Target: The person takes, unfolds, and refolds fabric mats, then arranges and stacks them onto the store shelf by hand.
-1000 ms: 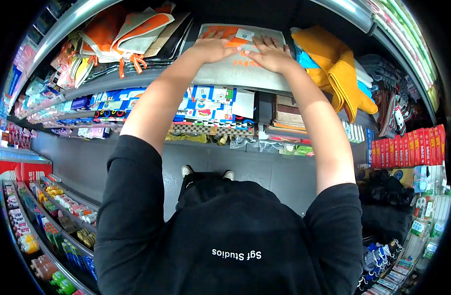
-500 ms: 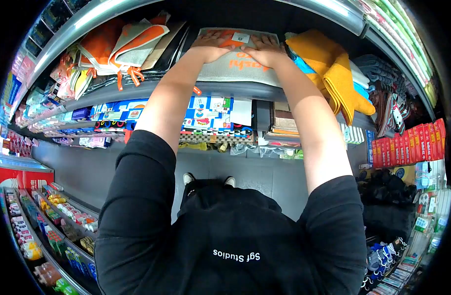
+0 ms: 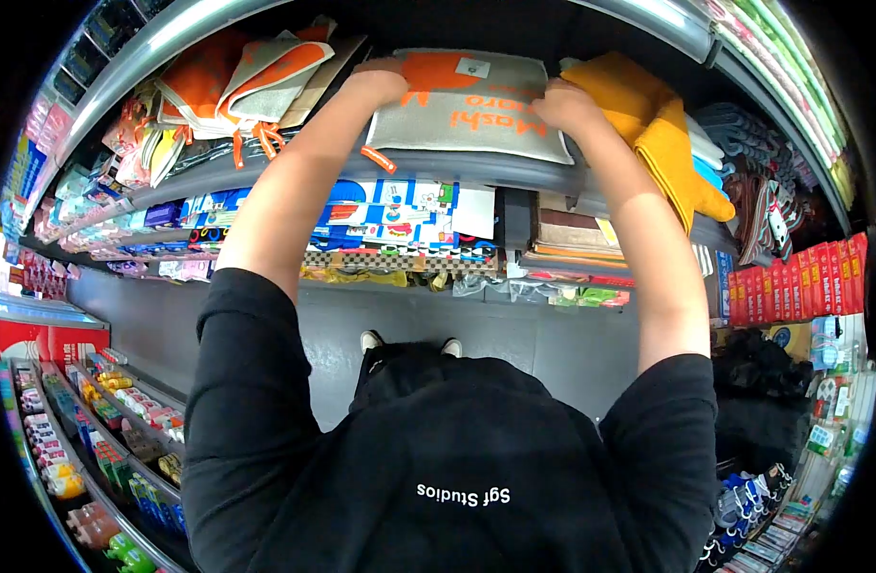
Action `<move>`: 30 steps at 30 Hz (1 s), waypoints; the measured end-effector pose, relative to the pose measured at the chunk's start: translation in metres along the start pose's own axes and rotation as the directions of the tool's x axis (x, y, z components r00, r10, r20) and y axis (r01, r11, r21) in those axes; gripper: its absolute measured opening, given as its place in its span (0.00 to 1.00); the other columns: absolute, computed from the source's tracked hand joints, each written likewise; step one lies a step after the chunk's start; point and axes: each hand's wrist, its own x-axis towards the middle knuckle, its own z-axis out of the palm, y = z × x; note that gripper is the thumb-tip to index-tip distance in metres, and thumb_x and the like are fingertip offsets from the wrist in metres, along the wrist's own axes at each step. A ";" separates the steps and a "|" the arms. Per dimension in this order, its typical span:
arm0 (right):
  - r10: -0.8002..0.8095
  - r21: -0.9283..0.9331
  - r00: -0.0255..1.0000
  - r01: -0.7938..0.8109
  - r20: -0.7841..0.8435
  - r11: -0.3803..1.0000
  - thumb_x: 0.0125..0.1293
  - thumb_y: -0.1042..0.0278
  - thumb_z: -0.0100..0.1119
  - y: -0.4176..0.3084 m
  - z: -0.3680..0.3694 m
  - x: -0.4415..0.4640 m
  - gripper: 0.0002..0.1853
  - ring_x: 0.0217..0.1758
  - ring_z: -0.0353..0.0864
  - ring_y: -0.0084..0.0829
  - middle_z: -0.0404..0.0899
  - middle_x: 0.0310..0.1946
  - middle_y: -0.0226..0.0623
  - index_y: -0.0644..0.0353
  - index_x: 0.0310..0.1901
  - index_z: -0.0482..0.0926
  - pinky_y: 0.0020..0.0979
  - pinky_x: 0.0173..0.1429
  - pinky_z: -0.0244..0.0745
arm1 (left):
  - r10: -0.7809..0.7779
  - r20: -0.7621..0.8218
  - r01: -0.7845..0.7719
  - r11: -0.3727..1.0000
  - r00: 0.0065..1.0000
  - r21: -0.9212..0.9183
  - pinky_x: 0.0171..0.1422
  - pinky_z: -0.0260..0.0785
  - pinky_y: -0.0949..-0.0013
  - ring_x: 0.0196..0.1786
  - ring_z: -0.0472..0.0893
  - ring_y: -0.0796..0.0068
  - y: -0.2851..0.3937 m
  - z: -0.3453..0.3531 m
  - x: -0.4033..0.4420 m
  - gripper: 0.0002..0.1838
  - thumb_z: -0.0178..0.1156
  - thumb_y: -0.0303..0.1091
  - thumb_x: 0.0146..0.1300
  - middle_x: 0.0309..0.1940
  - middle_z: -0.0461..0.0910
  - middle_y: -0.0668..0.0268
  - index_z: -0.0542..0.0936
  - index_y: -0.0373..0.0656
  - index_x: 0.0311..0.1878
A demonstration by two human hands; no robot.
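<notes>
My black T-shirt [image 3: 457, 449] fills the lower middle of the view, with grey floor [image 3: 524, 329] beyond it. Across from me runs a dark grey shelf [image 3: 467, 170]. Flat on it, straight ahead, lies the grey-and-orange fabric piece [image 3: 438, 124], its upside-down "Mashi" lettering uppermost and its near edge close to the shelf's front lip. To its right sits a crumpled mustard cloth [image 3: 629, 95], partly hanging over the front; to its left are folded orange-and-grey cloths [image 3: 276, 81]. Blue-and-white patterned textiles [image 3: 400, 205] are stacked on the level below, and red boxes [image 3: 796, 282] stand in a row far to the right.

My left hand [image 3: 383, 82] is at the fabric piece's far left corner, my right hand [image 3: 569, 107] at its right edge, beside the mustard cloth. Most of my fingers are hidden, so I cannot tell how far they are open or whether they grip it. An orange strap [image 3: 380, 159] shows near its front left corner, and a small white label [image 3: 472, 68] lies on its orange part.
</notes>
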 end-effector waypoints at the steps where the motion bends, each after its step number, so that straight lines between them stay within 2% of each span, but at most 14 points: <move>1: 0.001 -0.001 1.000 -0.001 -0.004 1.000 0.55 0.56 0.52 -0.002 -0.005 -0.001 0.23 0.55 0.73 0.43 0.74 0.52 0.46 0.62 0.49 0.76 0.37 0.56 0.69 | -0.035 -0.032 0.035 0.999 0.999 0.010 0.57 0.67 0.60 0.53 0.75 0.54 -0.004 0.003 0.011 0.26 0.54 0.49 0.56 0.51 0.73 0.49 0.74 0.36 0.50; 3: 0.243 0.108 0.970 -0.243 0.020 0.964 0.54 0.62 0.55 -0.008 -0.013 0.000 0.21 0.56 0.73 0.42 0.74 0.52 0.46 0.60 0.50 0.76 0.39 0.55 0.70 | -0.069 -0.063 0.071 0.997 0.996 0.021 0.55 0.68 0.60 0.52 0.75 0.55 -0.006 0.008 0.019 0.25 0.57 0.46 0.54 0.50 0.74 0.49 0.75 0.36 0.49; 5: 0.277 0.114 0.961 -0.275 -0.001 0.955 0.53 0.63 0.56 -0.012 -0.009 0.001 0.21 0.56 0.73 0.42 0.74 0.53 0.45 0.58 0.50 0.76 0.39 0.55 0.70 | -0.082 -0.174 0.081 0.997 0.981 -0.010 0.55 0.69 0.63 0.53 0.76 0.57 -0.002 0.011 0.013 0.18 0.52 0.34 0.54 0.49 0.75 0.52 0.77 0.40 0.49; 6: 0.313 0.119 0.949 -0.309 -0.021 0.944 0.52 0.64 0.57 -0.013 -0.008 0.002 0.21 0.57 0.73 0.41 0.74 0.53 0.43 0.57 0.50 0.76 0.39 0.55 0.70 | -0.083 -0.175 0.082 0.997 0.981 -0.012 0.55 0.69 0.63 0.53 0.76 0.57 -0.004 0.014 0.017 0.18 0.52 0.34 0.54 0.49 0.75 0.52 0.77 0.40 0.49; 8: 0.324 0.121 0.946 -0.320 -0.010 0.940 0.53 0.64 0.56 -0.015 -0.008 0.003 0.21 0.57 0.72 0.41 0.73 0.54 0.42 0.57 0.51 0.76 0.38 0.56 0.70 | -0.056 -0.206 0.047 0.998 0.977 -0.046 0.54 0.69 0.62 0.49 0.77 0.55 -0.014 0.026 0.035 0.19 0.59 0.40 0.51 0.44 0.78 0.55 0.78 0.45 0.46; 16: 0.303 0.016 0.948 -0.306 0.099 0.952 0.56 0.58 0.50 -0.023 -0.017 -0.003 0.22 0.58 0.72 0.37 0.73 0.55 0.39 0.53 0.53 0.75 0.35 0.57 0.69 | -0.044 -0.207 0.039 0.999 0.977 -0.028 0.52 0.70 0.63 0.48 0.78 0.59 -0.028 0.040 0.052 0.13 0.56 0.35 0.50 0.44 0.79 0.60 0.82 0.49 0.40; 18: 0.243 0.020 0.969 -0.244 0.038 0.970 0.57 0.51 0.48 -0.018 -0.011 -0.001 0.24 0.57 0.72 0.42 0.74 0.53 0.46 0.58 0.49 0.76 0.38 0.56 0.69 | -0.037 -0.217 0.032 0.999 0.975 -0.028 0.52 0.70 0.63 0.47 0.78 0.59 -0.029 0.039 0.050 0.13 0.56 0.34 0.50 0.43 0.79 0.60 0.82 0.49 0.40; 19: 0.244 0.020 0.969 -0.245 0.038 0.969 0.57 0.51 0.48 -0.018 -0.009 0.001 0.24 0.57 0.72 0.42 0.74 0.53 0.46 0.58 0.49 0.76 0.38 0.56 0.69 | -0.042 -0.244 0.034 0.999 0.969 -0.037 0.52 0.70 0.63 0.47 0.78 0.59 -0.030 0.040 0.051 0.13 0.55 0.34 0.50 0.43 0.79 0.60 0.82 0.50 0.40; 21: 0.243 0.053 0.969 -0.245 0.029 0.968 0.55 0.58 0.49 -0.015 -0.006 0.004 0.23 0.57 0.73 0.38 0.74 0.54 0.39 0.53 0.52 0.75 0.36 0.56 0.69 | -0.040 -0.266 0.029 0.999 0.963 -0.046 0.52 0.70 0.62 0.47 0.78 0.58 -0.026 0.041 0.049 0.13 0.55 0.34 0.51 0.43 0.79 0.60 0.82 0.50 0.40; 24: 0.261 0.072 0.965 -0.259 -0.012 0.963 0.54 0.59 0.49 -0.011 0.001 0.006 0.21 0.57 0.73 0.39 0.74 0.53 0.39 0.53 0.50 0.77 0.37 0.55 0.70 | -0.071 -0.292 0.064 0.997 0.954 -0.034 0.52 0.70 0.62 0.47 0.78 0.58 -0.023 0.039 0.047 0.12 0.54 0.34 0.52 0.42 0.79 0.60 0.82 0.50 0.39; 28: 0.221 0.049 0.970 -0.226 0.097 0.973 0.53 0.61 0.48 -0.007 -0.003 0.006 0.20 0.56 0.73 0.40 0.74 0.53 0.39 0.53 0.48 0.78 0.37 0.55 0.70 | -0.041 -0.258 0.036 0.999 0.965 -0.023 0.53 0.69 0.61 0.48 0.77 0.56 -0.029 0.048 0.054 0.15 0.54 0.36 0.52 0.44 0.78 0.56 0.80 0.48 0.44; 30: 0.211 0.059 0.976 -0.214 0.052 0.975 0.54 0.59 0.48 -0.006 -0.003 0.005 0.20 0.56 0.73 0.40 0.74 0.53 0.41 0.54 0.48 0.78 0.38 0.55 0.70 | -0.051 -0.340 -0.001 0.989 0.939 -0.151 0.54 0.69 0.60 0.49 0.77 0.54 -0.028 0.047 0.047 0.16 0.55 0.39 0.53 0.45 0.77 0.51 0.80 0.40 0.41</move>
